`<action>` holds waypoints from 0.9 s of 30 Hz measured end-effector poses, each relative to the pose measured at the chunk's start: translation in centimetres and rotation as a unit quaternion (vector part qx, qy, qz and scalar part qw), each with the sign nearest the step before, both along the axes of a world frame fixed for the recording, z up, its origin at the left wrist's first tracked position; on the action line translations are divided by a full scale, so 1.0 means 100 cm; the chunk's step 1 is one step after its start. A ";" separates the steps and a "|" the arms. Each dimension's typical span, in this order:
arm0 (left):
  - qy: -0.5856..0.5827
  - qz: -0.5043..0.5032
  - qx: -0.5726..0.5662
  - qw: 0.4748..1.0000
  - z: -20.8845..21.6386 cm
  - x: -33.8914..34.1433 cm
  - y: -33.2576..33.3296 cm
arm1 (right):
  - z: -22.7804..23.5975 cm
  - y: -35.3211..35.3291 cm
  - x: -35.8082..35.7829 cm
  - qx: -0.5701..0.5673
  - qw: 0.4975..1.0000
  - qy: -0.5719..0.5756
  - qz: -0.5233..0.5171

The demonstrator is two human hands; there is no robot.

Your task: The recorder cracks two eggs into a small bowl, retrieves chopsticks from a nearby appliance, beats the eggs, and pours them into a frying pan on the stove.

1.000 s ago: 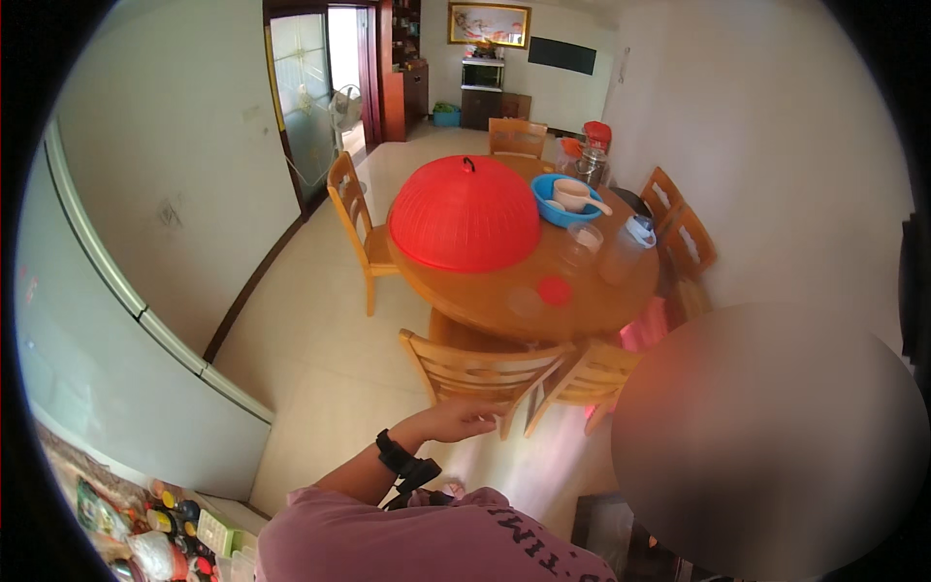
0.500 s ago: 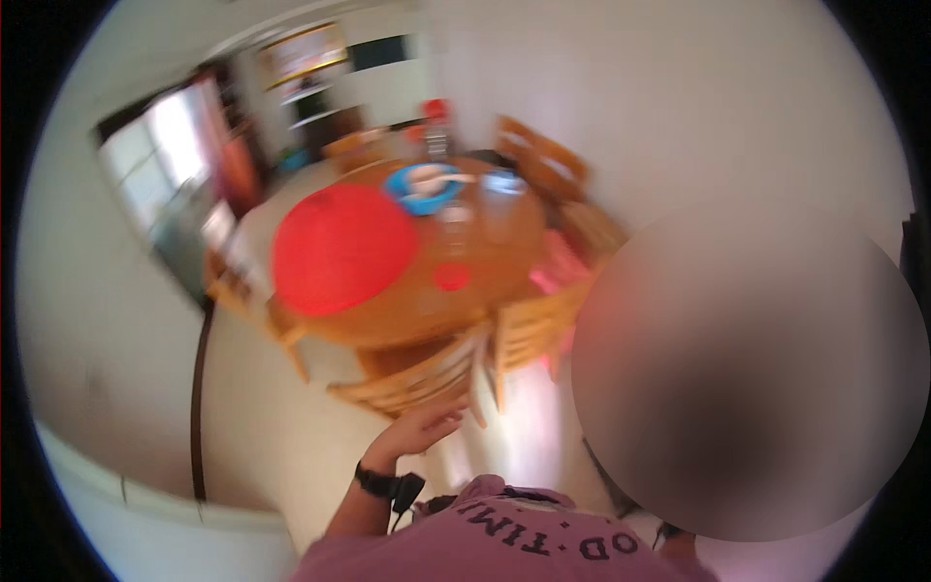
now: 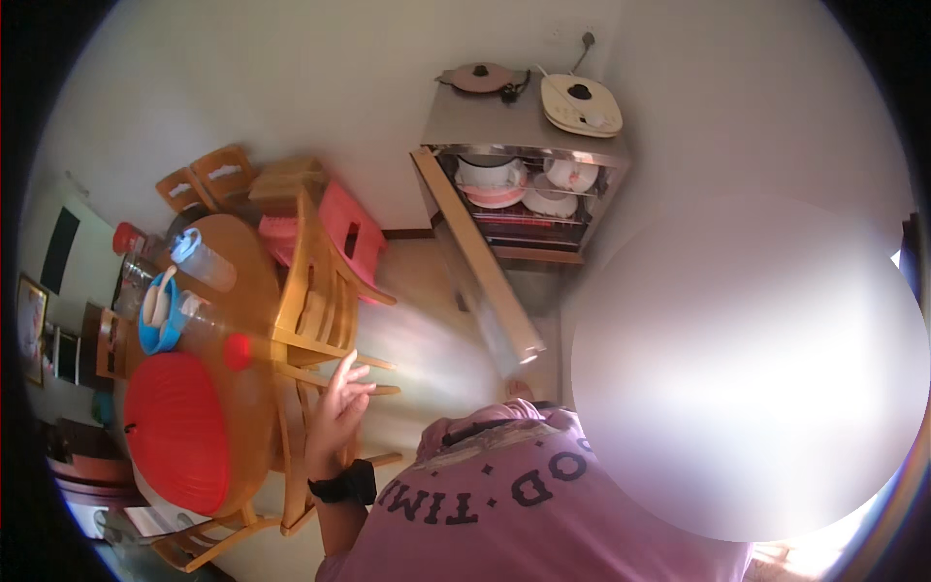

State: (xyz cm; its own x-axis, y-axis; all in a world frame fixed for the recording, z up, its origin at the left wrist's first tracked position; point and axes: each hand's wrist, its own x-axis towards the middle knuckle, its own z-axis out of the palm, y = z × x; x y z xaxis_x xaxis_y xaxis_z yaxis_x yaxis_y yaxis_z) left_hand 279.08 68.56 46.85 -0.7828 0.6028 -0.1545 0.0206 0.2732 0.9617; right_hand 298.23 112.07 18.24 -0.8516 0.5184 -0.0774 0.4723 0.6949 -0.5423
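My left hand (image 3: 341, 412) is raised beside a wooden chair (image 3: 312, 281), its fingers apart and loosely bent with nothing in them. A dark band circles that wrist. My right hand cannot be seen; a blurred round patch covers much of the right side. Ahead of me stands a metal cabinet (image 3: 524, 121) with its door (image 3: 480, 262) swung open towards me. On its racks are a white pot (image 3: 491, 173) and several white bowls or dishes (image 3: 551, 199). A flat pan with a lid (image 3: 482, 77) and a cream square cooker (image 3: 582, 105) rest on top.
A round wooden table (image 3: 250, 267) at left bears a red food cover (image 3: 179, 432), a blue basin (image 3: 163, 330), a jug with a blue lid (image 3: 204, 260) and a red lid (image 3: 238, 351). Pink stools (image 3: 351, 233) stand between table and cabinet.
My view has swung right, so the table now lies at the left and the cabinet with its open door has come into sight. My left hand stays empty, fingers now pointing up.
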 end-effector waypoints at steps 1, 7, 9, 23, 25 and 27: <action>-0.007 -0.008 0.000 1.000 0.003 0.000 0.009 | -0.008 0.005 -0.003 -0.016 1.000 -0.004 -0.016; 0.005 -0.057 0.014 0.998 0.012 0.017 0.030 | -0.020 0.048 -0.105 0.042 0.997 0.057 0.019; -0.012 -0.027 -0.013 0.999 0.011 0.023 0.029 | 0.000 0.057 -0.150 0.040 0.985 0.167 0.020; 0.178 0.207 -0.158 0.949 0.013 0.020 0.064 | 0.053 0.143 -0.389 0.087 0.988 -0.010 0.131; 0.214 0.205 -0.155 0.942 0.008 0.020 0.066 | 0.046 0.145 -0.401 0.081 0.984 -0.095 0.127; 0.200 0.216 -0.157 0.943 0.010 0.020 0.073 | 0.033 0.149 -0.411 0.074 0.988 -0.082 0.103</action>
State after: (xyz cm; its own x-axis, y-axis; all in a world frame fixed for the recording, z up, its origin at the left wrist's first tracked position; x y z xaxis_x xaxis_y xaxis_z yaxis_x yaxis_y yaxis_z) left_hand 281.11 75.83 47.84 -0.9781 0.1888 0.0875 0.1865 0.6092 0.7708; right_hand 257.15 126.97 21.54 -0.9226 0.3508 -0.1603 0.3855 0.8515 -0.3555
